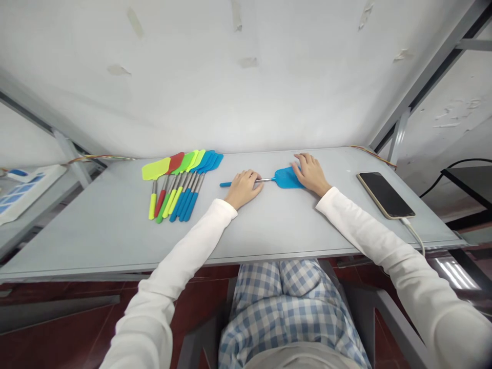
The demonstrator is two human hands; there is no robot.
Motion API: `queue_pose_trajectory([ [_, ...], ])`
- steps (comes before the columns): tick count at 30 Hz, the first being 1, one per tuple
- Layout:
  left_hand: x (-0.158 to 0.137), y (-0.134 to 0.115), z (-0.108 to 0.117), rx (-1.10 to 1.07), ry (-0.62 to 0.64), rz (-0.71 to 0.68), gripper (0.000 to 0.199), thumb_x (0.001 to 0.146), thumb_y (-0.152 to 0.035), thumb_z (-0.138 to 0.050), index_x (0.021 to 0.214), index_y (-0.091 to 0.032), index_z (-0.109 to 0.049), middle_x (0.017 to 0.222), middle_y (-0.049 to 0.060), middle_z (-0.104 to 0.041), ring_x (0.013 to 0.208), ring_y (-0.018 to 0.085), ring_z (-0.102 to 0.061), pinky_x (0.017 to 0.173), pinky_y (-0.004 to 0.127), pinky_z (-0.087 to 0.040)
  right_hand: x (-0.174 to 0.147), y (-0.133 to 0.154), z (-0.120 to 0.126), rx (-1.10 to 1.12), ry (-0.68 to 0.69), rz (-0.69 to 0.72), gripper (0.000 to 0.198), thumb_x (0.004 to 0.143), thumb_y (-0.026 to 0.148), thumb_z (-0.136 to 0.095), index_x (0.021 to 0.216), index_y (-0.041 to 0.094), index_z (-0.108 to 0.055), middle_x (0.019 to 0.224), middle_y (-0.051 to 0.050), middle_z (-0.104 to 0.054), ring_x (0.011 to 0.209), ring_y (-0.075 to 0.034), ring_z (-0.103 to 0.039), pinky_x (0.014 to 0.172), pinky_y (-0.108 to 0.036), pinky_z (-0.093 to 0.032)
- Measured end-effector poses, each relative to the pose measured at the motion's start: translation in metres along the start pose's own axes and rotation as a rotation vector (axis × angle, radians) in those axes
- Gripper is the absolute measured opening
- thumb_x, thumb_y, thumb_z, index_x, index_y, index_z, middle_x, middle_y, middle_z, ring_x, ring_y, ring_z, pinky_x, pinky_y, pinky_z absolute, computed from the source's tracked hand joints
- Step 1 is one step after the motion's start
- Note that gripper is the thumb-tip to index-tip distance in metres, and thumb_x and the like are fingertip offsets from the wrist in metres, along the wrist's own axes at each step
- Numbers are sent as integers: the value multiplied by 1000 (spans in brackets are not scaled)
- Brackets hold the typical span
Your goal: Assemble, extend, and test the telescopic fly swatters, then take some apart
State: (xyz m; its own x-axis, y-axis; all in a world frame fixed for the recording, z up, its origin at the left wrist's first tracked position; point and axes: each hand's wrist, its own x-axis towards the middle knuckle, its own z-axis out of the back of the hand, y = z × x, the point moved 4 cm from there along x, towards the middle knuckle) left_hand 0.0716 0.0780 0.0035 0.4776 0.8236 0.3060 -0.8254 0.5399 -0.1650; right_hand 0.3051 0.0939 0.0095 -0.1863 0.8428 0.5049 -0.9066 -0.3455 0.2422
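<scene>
A blue fly swatter [286,178] lies sideways on the grey table in front of me, its handle to the left and its flat paddle to the right. My left hand [243,189] is closed over the junction of the handle and the metal shaft, which it partly hides. At the right end of the paddle rests my right hand [310,174], its fingers spread and covering that edge. Off to the left, several more fly swatters [184,182] in yellow, red, green and blue lie fanned in an overlapping row, paddles toward the wall.
A phone [385,195] with a white charging cable [415,233] lies at the table's right. The white wall [246,113] rises directly behind the table [115,246]. Metal frame posts stand at both sides. A white and blue item [26,189] sits at far left.
</scene>
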Motion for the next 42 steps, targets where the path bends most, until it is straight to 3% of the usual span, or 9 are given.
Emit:
queue_pose_trajectory([
  [4,7,-13,-6,50,-11,-3,32,91,-46,-44,99,-18,-57,103,10,-60,101,25,-52,89,40,-39,-4,-6,-12,-64,129,-71,55,95,50,-27,122,12,-55,129,-20,-50,118,-33,-44,98,-47,-33],
  [8,17,-21,-13,72,-15,-51,33,94,-44,-39,100,-16,-54,101,10,-61,97,23,-53,85,36,-38,-5,-6,-14,-59,202,-31,53,93,54,-30,114,15,-59,119,-17,-58,113,-30,-47,97,-46,-31],
  [15,23,-36,-9,166,5,-191,44,99,-40,-18,122,-22,-51,104,9,-61,91,20,-59,78,31,-40,2,5,19,-94,1,63,40,92,50,-38,97,18,-62,96,-11,-65,95,-27,-53,91,-43,-29],
  [21,16,-38,-6,277,123,-87,53,97,-48,-12,119,-26,-54,95,8,-66,76,20,-65,61,28,-39,-4,22,33,-82,-136,239,31,93,43,-43,102,21,-63,94,-7,-65,92,-24,-53,89,-40,-31],
  [28,18,-17,2,253,11,53,49,98,-46,-14,116,-28,-56,97,6,-70,82,20,-66,59,26,-35,-15,44,33,-115,-184,429,31,95,29,-38,113,22,-63,106,-8,-63,98,-22,-53,87,-37,-33],
  [34,17,-3,10,218,-44,122,50,98,-47,-14,115,-28,-58,99,6,-70,84,19,-66,58,26,-33,-18,47,26,-169,-171,426,37,95,30,-36,121,24,-62,92,-9,-60,83,-21,-50,77,-36,-34],
  [39,13,3,11,186,-57,142,53,98,-48,-14,119,-28,-58,100,8,-70,83,19,-65,61,27,-35,-18,44,16,-155,-30,489,42,97,31,-34,130,21,-57,83,-8,-58,79,-20,-50,73,-35,-33],
  [42,13,2,8,170,-45,119,52,98,-47,-16,118,-28,-59,101,9,-70,84,19,-65,62,27,-35,-14,39,17,-77,-27,438,38,97,34,-35,120,25,-63,86,-8,-58,80,-20,-51,75,-36,-35],
])
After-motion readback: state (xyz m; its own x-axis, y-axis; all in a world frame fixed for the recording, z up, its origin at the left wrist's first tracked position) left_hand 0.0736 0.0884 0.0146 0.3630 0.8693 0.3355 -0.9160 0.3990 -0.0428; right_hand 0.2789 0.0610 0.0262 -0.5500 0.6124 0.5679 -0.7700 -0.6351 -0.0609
